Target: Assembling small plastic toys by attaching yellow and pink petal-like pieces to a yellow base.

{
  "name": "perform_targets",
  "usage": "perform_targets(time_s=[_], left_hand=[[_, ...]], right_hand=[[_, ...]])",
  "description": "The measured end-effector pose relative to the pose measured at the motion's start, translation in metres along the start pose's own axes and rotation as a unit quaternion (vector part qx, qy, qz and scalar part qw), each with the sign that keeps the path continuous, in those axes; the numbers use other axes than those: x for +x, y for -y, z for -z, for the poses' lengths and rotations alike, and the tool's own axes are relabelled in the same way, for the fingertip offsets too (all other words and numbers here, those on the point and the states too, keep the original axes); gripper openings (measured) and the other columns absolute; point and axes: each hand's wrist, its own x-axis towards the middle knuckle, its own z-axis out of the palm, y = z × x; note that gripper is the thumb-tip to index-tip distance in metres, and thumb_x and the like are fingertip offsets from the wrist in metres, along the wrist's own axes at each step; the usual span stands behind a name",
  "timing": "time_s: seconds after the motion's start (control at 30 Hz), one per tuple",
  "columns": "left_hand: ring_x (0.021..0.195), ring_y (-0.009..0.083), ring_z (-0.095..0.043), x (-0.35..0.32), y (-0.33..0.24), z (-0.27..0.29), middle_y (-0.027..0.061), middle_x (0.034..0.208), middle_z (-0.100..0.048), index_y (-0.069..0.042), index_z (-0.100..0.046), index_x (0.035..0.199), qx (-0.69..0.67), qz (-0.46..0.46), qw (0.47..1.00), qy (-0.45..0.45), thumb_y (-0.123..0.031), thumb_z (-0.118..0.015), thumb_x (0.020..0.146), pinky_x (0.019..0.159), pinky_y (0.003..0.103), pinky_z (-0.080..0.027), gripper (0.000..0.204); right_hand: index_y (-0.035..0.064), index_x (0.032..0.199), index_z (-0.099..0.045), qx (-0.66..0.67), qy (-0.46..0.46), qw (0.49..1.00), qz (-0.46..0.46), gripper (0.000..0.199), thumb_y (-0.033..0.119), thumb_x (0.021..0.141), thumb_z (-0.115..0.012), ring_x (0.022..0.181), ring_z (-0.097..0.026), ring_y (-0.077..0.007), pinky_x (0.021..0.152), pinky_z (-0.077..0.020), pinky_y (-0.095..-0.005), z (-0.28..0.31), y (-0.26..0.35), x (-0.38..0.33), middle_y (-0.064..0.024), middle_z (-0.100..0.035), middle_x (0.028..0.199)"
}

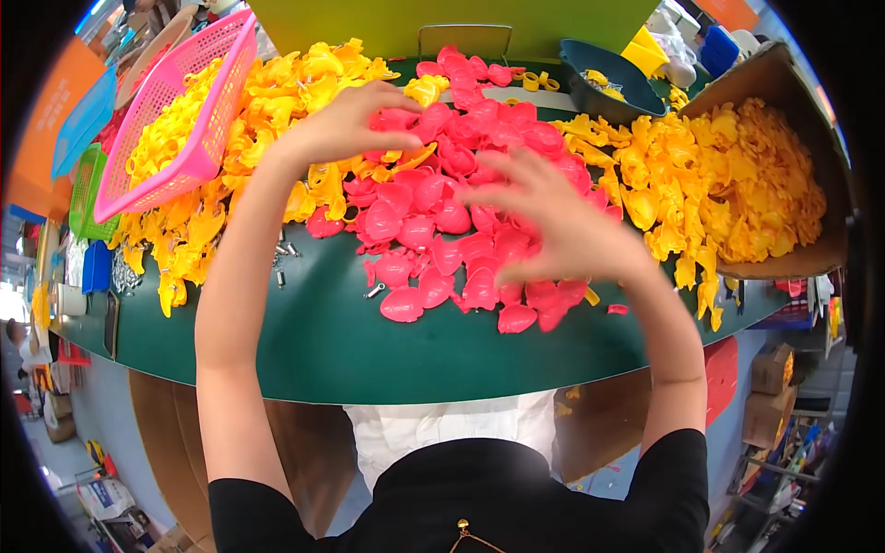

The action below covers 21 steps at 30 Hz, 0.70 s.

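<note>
A heap of glossy pink plastic shells [398,219], cupped and rounded, covers the middle of the green table [313,341]. My left hand [346,124] reaches over the heap's far left side, its fingers apart and nothing visibly held. Yellow plastic pieces [324,189] lie right beside and under it. Over the heap's right side is my right hand [553,221], slightly blurred, with fingers spread and no piece in them. Both palms face inward, with pink shells between them; whether the fingertips touch any shells I cannot tell.
A pink basket [198,152] of yellow parts tilts at the far left. At the right, a cardboard box [834,198] spills yellow pieces [682,175] onto the table. A dark blue tray [581,88] stands at the back. Small metal parts [286,249] lie left of the heap.
</note>
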Motion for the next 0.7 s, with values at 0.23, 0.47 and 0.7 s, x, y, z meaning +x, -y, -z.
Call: perform_targets(time_s=[0.23, 0.47, 0.7], left_hand=[[0.14, 0.0395, -0.023, -0.009, -0.022, -0.042, 0.0072, 0.133, -0.051, -0.018, -0.058, 0.114, 0.053, 0.0, 0.999, 0.004, -0.035, -0.075, 0.073, 0.113, 0.055, -0.015, 0.047], [0.119, 0.0279, -0.049, -0.042, -0.022, -0.022, 0.0057, 0.102, -0.063, -0.008, -0.057, 0.084, -0.039, -0.01, 0.998, -0.049, -0.019, -0.075, 0.074, 0.106, 0.045, -0.03, 0.023], [0.112, 0.0279, -0.053, -0.079, -0.061, -0.022, 0.0073, 0.109, -0.065, -0.004, -0.056, 0.082, -0.078, -0.027, 0.987, -0.137, -0.009, -0.072, 0.079, 0.099, 0.039, -0.039, 0.016]], right_hand=[[0.0152, 0.107, -0.061, -0.126, -0.083, 0.988, -0.004, 0.047, 0.008, 0.063, -0.077, 0.137, -0.032, -0.0394, 0.109, -0.0322, -0.0531, -0.025, -0.047, 0.0, -0.0075, -0.045, 0.141], [0.0068, 0.098, -0.061, 0.01, -0.116, 0.993, -0.008, 0.032, 0.0, 0.067, -0.069, 0.113, -0.053, -0.0305, 0.098, -0.0432, -0.0369, 0.008, -0.109, 0.02, -0.01, -0.056, 0.115], [0.0079, 0.096, -0.066, -0.226, -0.23, 0.947, -0.006, 0.024, 0.006, 0.072, -0.067, 0.103, -0.055, -0.0292, 0.091, -0.0449, -0.0392, 0.006, -0.071, 0.014, -0.009, -0.061, 0.101]])
